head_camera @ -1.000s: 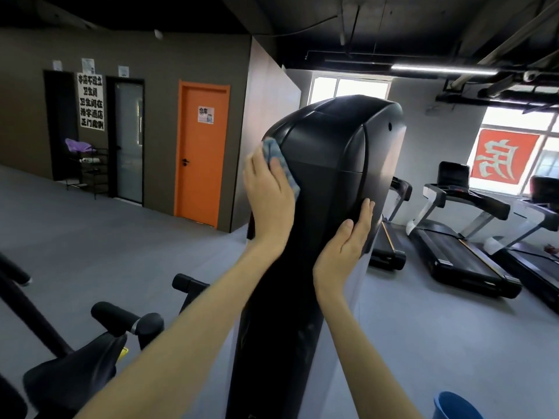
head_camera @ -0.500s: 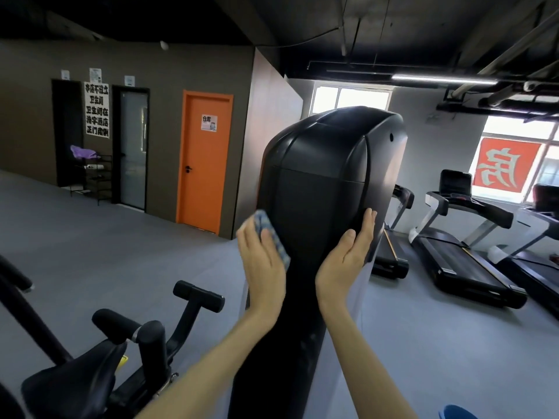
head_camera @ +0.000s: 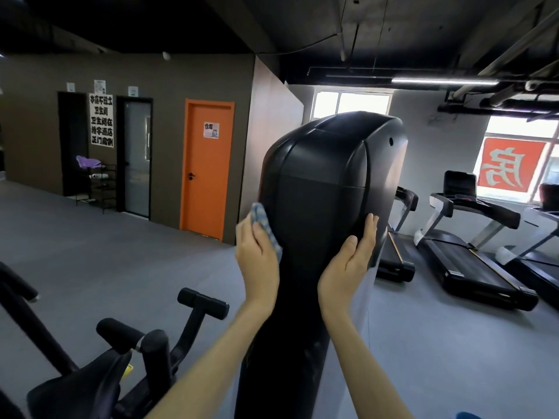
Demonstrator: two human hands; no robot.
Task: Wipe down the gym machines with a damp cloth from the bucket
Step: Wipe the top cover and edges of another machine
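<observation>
The cloth (head_camera: 262,223), blue and folded small, lies pressed against the left side of the tall black gym machine (head_camera: 320,189), just below where its rounded head narrows into the column; the left hand (head_camera: 258,261) holds it there with the fingers straight and together, palm flat on the cloth, nothing curled round it; the right hand (head_camera: 348,267) is likewise flat and open, fingers straight up along the machine's right edge, touching the housing and holding nothing; both forearms reach up from the bottom of the view on either side of the column; an exercise bike (head_camera: 99,376) with black handles stands at lower left; treadmills (head_camera: 472,261) line the right wall under the windows; an orange door (head_camera: 205,167) sits in the brown wall beyond; the floor (head_camera: 121,261) is grey.
</observation>
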